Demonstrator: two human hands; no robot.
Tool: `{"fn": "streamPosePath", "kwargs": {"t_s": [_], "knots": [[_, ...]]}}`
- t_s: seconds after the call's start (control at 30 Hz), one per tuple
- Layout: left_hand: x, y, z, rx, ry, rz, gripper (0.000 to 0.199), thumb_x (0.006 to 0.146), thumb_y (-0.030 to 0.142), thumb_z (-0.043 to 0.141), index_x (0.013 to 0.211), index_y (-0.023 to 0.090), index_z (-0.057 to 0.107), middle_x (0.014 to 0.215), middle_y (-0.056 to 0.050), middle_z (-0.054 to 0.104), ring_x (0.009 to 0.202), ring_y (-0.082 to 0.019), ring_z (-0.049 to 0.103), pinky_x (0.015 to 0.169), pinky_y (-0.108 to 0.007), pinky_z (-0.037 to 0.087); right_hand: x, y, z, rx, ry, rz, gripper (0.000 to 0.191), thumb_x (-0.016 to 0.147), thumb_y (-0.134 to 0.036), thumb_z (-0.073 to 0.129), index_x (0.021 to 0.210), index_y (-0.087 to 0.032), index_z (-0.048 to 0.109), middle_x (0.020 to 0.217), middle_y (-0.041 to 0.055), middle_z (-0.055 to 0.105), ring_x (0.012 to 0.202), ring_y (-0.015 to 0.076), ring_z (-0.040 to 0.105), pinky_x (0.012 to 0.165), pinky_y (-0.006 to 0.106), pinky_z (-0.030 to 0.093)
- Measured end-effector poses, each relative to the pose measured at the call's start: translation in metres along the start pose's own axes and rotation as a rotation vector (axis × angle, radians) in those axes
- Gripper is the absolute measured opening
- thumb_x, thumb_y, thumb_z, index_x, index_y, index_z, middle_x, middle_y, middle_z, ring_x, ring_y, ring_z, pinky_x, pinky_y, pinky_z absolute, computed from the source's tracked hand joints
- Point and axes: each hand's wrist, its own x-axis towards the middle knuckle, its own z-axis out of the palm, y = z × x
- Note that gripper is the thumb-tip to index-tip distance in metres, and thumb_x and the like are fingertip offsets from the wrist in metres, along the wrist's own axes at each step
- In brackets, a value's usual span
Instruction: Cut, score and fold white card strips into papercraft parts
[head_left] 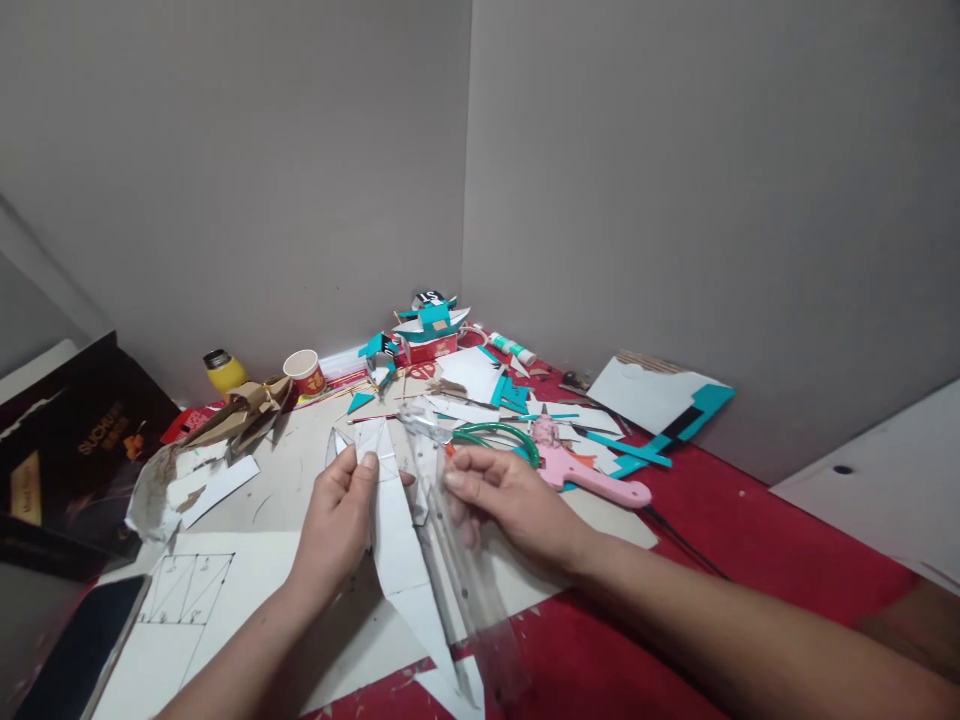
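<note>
My left hand (337,510) is closed on a long folded white card piece (401,560), its thumb pressed on the upper part. The piece has crease lines and narrows to a point near the table's front edge. To its right is a clear plastic strip like a ruler (469,590), smeared by motion. My right hand (502,495) has curled fingers at the edge of this strip and seems to grip it; the contact is partly blurred. Just behind the right hand lie green-handled scissors (499,430) and a pink glue gun (577,470).
White and teal card scraps (480,375) and a small teal card boat (433,320) lie at the back. A paper cup (303,372), yellow bottle (225,372) and dark box (90,440) stand left. A phone (94,645) lies near a drawn paper sheet (247,600).
</note>
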Motion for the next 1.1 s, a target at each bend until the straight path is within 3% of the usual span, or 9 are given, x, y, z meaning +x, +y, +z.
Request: {"fn": "streamPosePath", "kwargs": {"t_s": [0.13, 0.37, 0.67, 0.87, 1.1], "knots": [[-0.002, -0.005, 0.005, 0.042, 0.047, 0.076, 0.031, 0.086, 0.046, 0.053, 0.098, 0.018, 0.062, 0.069, 0.002, 0.063, 0.056, -0.011, 0.052, 0.052, -0.021, 0.042, -0.006, 0.009, 0.011, -0.044, -0.137, 0.083, 0.037, 0.078, -0.050, 0.064, 0.073, -0.017, 0.049, 0.053, -0.0039, 0.061, 0.037, 0.0081, 0.056, 0.034, 0.015, 0.040], [-0.005, -0.015, 0.011, 0.062, 0.198, 0.120, 0.031, 0.083, 0.048, 0.056, 0.083, 0.018, 0.062, 0.072, -0.001, 0.061, 0.068, -0.016, 0.054, 0.063, -0.024, 0.044, -0.002, 0.024, 0.017, -0.048, -0.067, 0.093, 0.039, 0.077, -0.053, 0.063, 0.074, -0.018, 0.047, 0.053, -0.0043, 0.062, 0.036, 0.0085, 0.057, 0.030, 0.014, 0.036], [-0.010, -0.015, 0.019, 0.039, 0.137, 0.093, 0.033, 0.090, 0.048, 0.045, 0.089, 0.019, 0.061, 0.078, -0.002, 0.066, 0.066, -0.015, 0.057, 0.064, -0.025, 0.045, -0.004, 0.019, 0.019, -0.056, -0.102, 0.176, 0.041, 0.077, -0.057, 0.061, 0.077, -0.020, 0.043, 0.047, -0.0044, 0.063, 0.031, 0.0093, 0.055, 0.029, 0.013, 0.034], [-0.013, -0.018, 0.023, -0.055, 0.053, 0.028, 0.024, 0.084, 0.043, 0.059, 0.094, 0.021, 0.057, 0.085, -0.001, 0.068, 0.072, -0.014, 0.060, 0.070, -0.024, 0.047, -0.006, 0.022, 0.020, -0.125, -0.100, 0.188, 0.042, 0.077, -0.059, 0.059, 0.076, -0.020, 0.042, 0.047, -0.0049, 0.061, 0.033, 0.0098, 0.056, 0.030, 0.014, 0.035], [-0.018, -0.015, 0.024, 0.069, 0.123, 0.070, 0.025, 0.085, 0.042, 0.057, 0.097, 0.020, 0.058, 0.085, -0.001, 0.065, 0.078, -0.014, 0.056, 0.076, -0.024, 0.045, -0.011, 0.026, 0.023, -0.249, -0.156, 0.234, 0.044, 0.083, -0.063, 0.047, 0.076, -0.020, 0.042, 0.048, -0.0067, 0.056, 0.033, 0.0080, 0.052, 0.031, 0.015, 0.036]]}}
